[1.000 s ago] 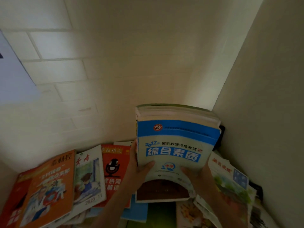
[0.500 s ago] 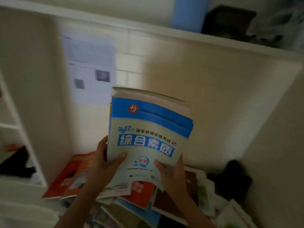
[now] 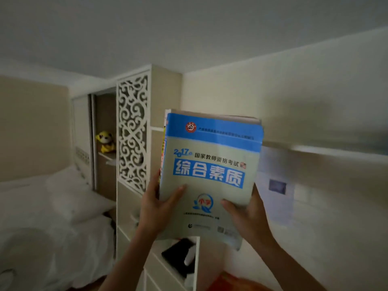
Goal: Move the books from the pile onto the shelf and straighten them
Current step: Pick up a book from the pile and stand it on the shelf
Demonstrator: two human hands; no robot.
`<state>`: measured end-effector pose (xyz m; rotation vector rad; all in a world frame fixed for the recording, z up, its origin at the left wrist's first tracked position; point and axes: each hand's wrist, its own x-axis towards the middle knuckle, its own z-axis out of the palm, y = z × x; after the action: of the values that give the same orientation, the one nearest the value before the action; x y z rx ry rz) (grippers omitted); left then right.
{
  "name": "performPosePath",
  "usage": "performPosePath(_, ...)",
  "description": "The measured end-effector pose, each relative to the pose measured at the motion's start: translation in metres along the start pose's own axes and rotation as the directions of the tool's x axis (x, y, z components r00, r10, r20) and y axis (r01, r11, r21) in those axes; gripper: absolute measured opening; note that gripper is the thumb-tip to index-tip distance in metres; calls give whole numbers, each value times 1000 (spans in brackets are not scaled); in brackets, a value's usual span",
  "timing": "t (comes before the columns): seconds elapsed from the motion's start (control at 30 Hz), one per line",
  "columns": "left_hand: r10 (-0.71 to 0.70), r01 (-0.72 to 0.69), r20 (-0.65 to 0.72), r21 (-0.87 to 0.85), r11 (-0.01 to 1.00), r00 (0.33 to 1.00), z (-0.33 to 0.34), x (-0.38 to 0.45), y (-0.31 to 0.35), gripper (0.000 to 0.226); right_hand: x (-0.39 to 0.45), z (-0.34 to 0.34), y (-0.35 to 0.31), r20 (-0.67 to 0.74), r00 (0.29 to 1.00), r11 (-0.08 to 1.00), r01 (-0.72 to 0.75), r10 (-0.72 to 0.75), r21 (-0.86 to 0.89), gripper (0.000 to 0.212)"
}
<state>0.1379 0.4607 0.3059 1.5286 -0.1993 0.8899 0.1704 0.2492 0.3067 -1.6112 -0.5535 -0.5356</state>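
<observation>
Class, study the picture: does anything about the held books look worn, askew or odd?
Yes. The blue-and-grey book, held by the left hand and right hand, has a curled, dog-eared lower right corner, and a second book sticks out unevenly behind its left edge.

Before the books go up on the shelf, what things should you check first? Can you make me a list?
1. Both hands hold the stack of books: ok, left hand and right hand grip its lower edges.
2. Books lined up in the stack: not ok, a yellow-edged one sticks out on the left.
3. Stack upright: ok, only slightly tilted.
4. Shelf close by: ok, its edge shows to the right of the stack.
5. Free room on the shelf: cannot tell, too blurred.
</observation>
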Motion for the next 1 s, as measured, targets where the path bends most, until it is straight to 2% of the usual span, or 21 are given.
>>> performPosePath(0.2, 42, -48, -72, -82, 995, 997, 4, 129, 21, 45, 139, 31, -47, 17, 984, 980, 178, -177, -84, 63)
performPosePath(0.33, 87, -99, -102, -113, 989, 991, 10, 218, 19, 41, 236, 55, -63, 54, 974, 956, 226, -219, -186, 67)
performPosePath(0.47, 102, -119, -123, -137, 984, 987, 2, 296, 0, 37, 308, 90, -53, 56, 982, 970, 186, -179, -158, 61)
performPosePath(0.6, 51, -58, -58, -139, 989, 997, -14, 357, -22, 38, 362, 126, -44, 79, 991, 987, 121, -112, -108, 51)
performPosePath(0.73, 73, -78, -49, -111, 991, 996, -22, 397, -31, 43, 401, 145, -40, 112, 991, 993, 87, -78, -77, 53)
performPosePath(0.9, 106, -110, -91, -38, 993, 990, -20, 430, -66, 41, 438, 161, 3, 118, 992, 993, 57, -45, -100, 57)
performPosePath(1.0, 113, -115, -120, -9, 993, 986, -18, 445, -85, 47, 457, 174, 22, 135, 991, 996, 36, -24, -87, 57)
